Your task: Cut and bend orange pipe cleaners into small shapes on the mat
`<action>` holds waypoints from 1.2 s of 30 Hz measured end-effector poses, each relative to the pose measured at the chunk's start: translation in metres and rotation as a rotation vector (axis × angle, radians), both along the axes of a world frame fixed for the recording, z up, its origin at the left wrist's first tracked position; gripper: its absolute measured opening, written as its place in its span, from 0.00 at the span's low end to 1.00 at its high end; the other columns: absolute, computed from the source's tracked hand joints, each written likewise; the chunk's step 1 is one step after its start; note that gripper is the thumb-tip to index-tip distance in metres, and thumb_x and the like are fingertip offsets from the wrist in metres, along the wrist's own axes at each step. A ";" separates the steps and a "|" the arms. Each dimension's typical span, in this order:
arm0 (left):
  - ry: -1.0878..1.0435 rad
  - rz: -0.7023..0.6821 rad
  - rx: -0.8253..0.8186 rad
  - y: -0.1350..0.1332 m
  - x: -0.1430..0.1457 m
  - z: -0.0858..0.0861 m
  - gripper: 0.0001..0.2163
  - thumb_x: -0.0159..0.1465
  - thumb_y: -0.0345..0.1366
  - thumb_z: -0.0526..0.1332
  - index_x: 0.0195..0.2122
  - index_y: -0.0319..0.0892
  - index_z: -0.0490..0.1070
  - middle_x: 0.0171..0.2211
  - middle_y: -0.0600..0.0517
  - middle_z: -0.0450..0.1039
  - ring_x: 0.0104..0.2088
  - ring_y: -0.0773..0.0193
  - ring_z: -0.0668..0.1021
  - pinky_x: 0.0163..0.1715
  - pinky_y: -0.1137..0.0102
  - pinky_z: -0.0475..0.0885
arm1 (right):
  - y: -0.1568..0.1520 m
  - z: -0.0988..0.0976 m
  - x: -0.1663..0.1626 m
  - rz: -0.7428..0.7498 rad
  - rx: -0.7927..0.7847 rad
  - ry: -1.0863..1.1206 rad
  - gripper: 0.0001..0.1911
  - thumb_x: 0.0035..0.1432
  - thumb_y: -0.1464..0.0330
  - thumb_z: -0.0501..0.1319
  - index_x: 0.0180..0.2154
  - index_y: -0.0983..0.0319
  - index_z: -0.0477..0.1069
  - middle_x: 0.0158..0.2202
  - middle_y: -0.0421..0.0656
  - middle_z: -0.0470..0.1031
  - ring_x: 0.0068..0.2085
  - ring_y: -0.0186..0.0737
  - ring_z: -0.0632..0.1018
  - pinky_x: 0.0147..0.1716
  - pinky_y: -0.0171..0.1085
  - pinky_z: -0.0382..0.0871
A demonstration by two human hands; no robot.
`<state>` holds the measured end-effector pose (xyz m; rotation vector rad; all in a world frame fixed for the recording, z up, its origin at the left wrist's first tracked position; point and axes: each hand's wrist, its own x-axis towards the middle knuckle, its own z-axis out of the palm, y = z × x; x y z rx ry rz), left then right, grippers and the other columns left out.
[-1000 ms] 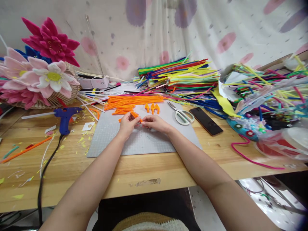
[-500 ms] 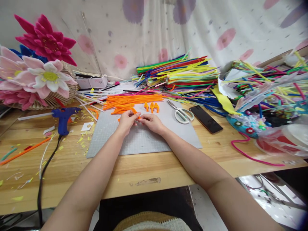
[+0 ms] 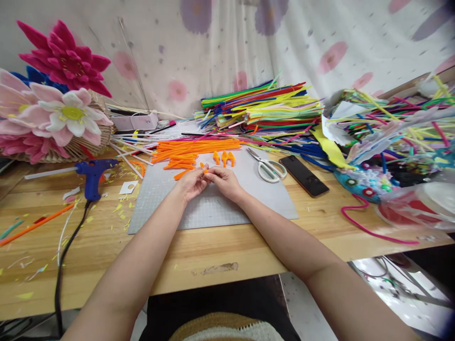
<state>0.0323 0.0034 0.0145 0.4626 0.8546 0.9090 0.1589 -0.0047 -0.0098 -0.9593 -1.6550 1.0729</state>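
My left hand (image 3: 191,183) and my right hand (image 3: 224,181) meet over the grey cutting mat (image 3: 213,208), fingertips pinched together on a short orange pipe cleaner piece (image 3: 204,167). One end of another orange piece (image 3: 180,174) pokes out left of my left hand. Just beyond my fingers lie three small bent orange pieces (image 3: 224,157) and a pile of cut orange pipe cleaners (image 3: 192,150).
White-handled scissors (image 3: 267,167) and a black phone (image 3: 304,176) lie right of the mat. A blue glue gun (image 3: 93,172) with its black cord sits at left, near big felt flowers (image 3: 53,109). Stacks of coloured pipe cleaners (image 3: 261,109) fill the back and right.
My hands have drawn closer together and shifted slightly away from me on the mat, still working the orange piece. The view tilted a little.
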 end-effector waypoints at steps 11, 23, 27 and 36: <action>0.084 0.108 0.275 0.002 -0.009 -0.008 0.08 0.50 0.32 0.65 0.25 0.37 0.66 0.19 0.56 0.68 0.17 0.75 0.70 0.12 0.81 0.59 | 0.009 -0.001 0.009 0.169 -0.161 0.050 0.15 0.51 0.57 0.58 0.29 0.64 0.69 0.26 0.39 0.70 0.29 0.30 0.69 0.33 0.33 0.63; 0.088 -0.008 0.035 0.000 -0.005 -0.005 0.04 0.55 0.26 0.61 0.24 0.35 0.66 0.18 0.56 0.63 0.15 0.80 0.64 0.10 0.86 0.55 | 0.002 -0.008 0.002 -0.039 0.016 0.048 0.15 0.51 0.57 0.58 0.26 0.63 0.69 0.26 0.41 0.71 0.31 0.33 0.70 0.34 0.34 0.63; 0.069 0.022 0.081 -0.001 -0.004 -0.006 0.05 0.53 0.28 0.63 0.25 0.36 0.66 0.18 0.56 0.64 0.16 0.79 0.65 0.11 0.86 0.56 | 0.003 -0.007 0.003 -0.002 0.006 0.046 0.16 0.52 0.56 0.57 0.28 0.62 0.69 0.28 0.41 0.71 0.32 0.33 0.70 0.34 0.34 0.63; 0.501 0.213 0.519 -0.003 -0.005 -0.016 0.13 0.47 0.43 0.66 0.23 0.39 0.67 0.20 0.55 0.67 0.21 0.71 0.69 0.15 0.78 0.63 | 0.010 -0.011 0.007 0.052 -0.037 -0.095 0.17 0.52 0.56 0.57 0.27 0.64 0.68 0.25 0.39 0.67 0.28 0.31 0.66 0.29 0.33 0.60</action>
